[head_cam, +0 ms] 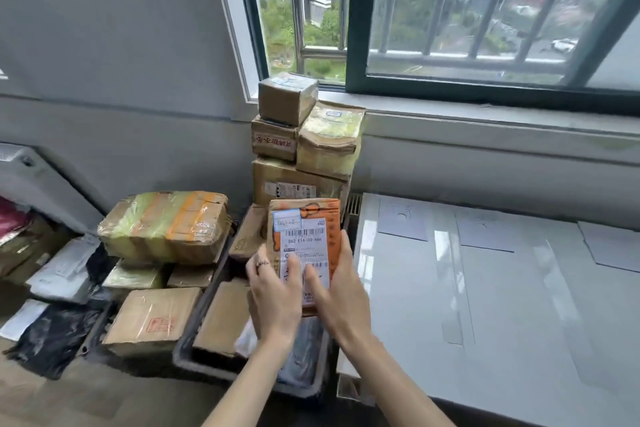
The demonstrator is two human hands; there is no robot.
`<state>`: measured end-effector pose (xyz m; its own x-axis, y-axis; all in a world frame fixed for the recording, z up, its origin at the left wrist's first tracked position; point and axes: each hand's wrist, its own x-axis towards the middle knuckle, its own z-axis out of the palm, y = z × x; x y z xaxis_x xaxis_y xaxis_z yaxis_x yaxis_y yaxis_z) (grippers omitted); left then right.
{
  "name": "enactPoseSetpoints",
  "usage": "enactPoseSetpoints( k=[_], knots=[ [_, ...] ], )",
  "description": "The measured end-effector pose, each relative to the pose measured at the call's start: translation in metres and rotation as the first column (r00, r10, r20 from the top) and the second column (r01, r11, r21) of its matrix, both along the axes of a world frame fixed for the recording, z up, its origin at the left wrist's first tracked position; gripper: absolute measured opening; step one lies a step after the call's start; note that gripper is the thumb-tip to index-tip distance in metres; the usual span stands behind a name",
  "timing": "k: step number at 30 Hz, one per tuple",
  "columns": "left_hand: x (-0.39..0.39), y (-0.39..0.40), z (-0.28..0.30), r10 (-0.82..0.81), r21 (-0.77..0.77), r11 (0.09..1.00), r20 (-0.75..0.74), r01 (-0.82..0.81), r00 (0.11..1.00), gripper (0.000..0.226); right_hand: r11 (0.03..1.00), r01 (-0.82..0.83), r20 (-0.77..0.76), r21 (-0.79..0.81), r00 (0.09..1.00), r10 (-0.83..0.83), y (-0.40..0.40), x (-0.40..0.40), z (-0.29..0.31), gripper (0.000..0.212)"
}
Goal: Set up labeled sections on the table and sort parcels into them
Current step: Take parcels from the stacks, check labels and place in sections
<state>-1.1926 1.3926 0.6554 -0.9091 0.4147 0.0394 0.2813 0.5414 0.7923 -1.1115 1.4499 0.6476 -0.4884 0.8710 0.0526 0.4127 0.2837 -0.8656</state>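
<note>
I hold an orange and brown parcel [306, 218] upright in both hands, its white barcode label facing me. My left hand [275, 298] grips its lower left edge, thumb laid across the label. My right hand [341, 291] grips the lower right edge, thumb on the label too. The parcel hangs over a dark crate [194, 354] that holds more boxes and bags. To the right lies the white table [485, 305] with three paper label sheets, the left sheet [403, 218], the middle sheet [488, 230] and the right sheet [613, 248], along its far edge.
A stack of cardboard boxes [304, 135] rises against the windowsill behind the crate. On the left sit a tape-wrapped box [166, 225], a stamped carton [152, 319], and grey and black mailer bags [59, 291]. Strips of clear tape [453, 322] cross the table.
</note>
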Motion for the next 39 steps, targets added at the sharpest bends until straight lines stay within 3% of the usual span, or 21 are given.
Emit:
enactPoseSetpoints(
  k=[9, 13, 16, 19, 22, 27, 33, 39],
  knots=[
    [0.156, 0.070, 0.043, -0.155, 0.217, 0.966, 0.061, 0.139, 0.986, 0.053, 0.988, 0.075, -0.027, 0.135, 0.997, -0.072, 0.069, 0.161, 0.043, 0.076],
    [0.203, 0.096, 0.063, -0.290, 0.359, 0.904, 0.122, 0.230, 0.949, 0.052, 0.980, 0.137, -0.038, 0.146, 0.990, -0.133, 0.100, 0.219, 0.060, 0.078],
    [0.220, 0.118, 0.076, -0.415, 0.516, 0.826, 0.284, 0.227, 0.864, 0.044, 0.969, 0.195, -0.072, 0.150, 0.980, -0.186, 0.121, 0.249, 0.071, 0.078],
    [0.235, 0.138, 0.086, -0.560, 0.624, 0.752, 0.433, 0.213, 0.706, 0.053, 0.954, 0.258, -0.165, 0.153, 0.958, -0.233, 0.135, 0.270, 0.084, 0.070],
    [0.247, 0.151, 0.100, -0.660, 0.659, 0.700, 0.452, 0.273, 0.601, 0.063, 0.957, 0.273, -0.295, 0.095, 0.926, -0.234, 0.145, 0.289, 0.095, 0.062],
    [0.258, 0.164, 0.110, -0.741, 0.684, 0.633, 0.398, 0.364, 0.540, 0.052, 0.977, 0.106, -0.537, -0.183, 0.822, -0.189, 0.164, 0.312, 0.117, 0.054],
    [0.269, 0.167, 0.111, -0.780, 0.674, 0.594, 0.346, 0.440, 0.522, 0.051, 0.956, -0.011, -0.556, -0.294, 0.815, -0.161, 0.167, 0.321, 0.114, 0.072],
    [0.270, 0.164, 0.110, -0.774, 0.638, 0.610, 0.351, 0.470, 0.528, 0.053, 0.944, 0.025, -0.534, -0.330, 0.820, -0.208, 0.163, 0.323, 0.109, 0.059]
  ],
)
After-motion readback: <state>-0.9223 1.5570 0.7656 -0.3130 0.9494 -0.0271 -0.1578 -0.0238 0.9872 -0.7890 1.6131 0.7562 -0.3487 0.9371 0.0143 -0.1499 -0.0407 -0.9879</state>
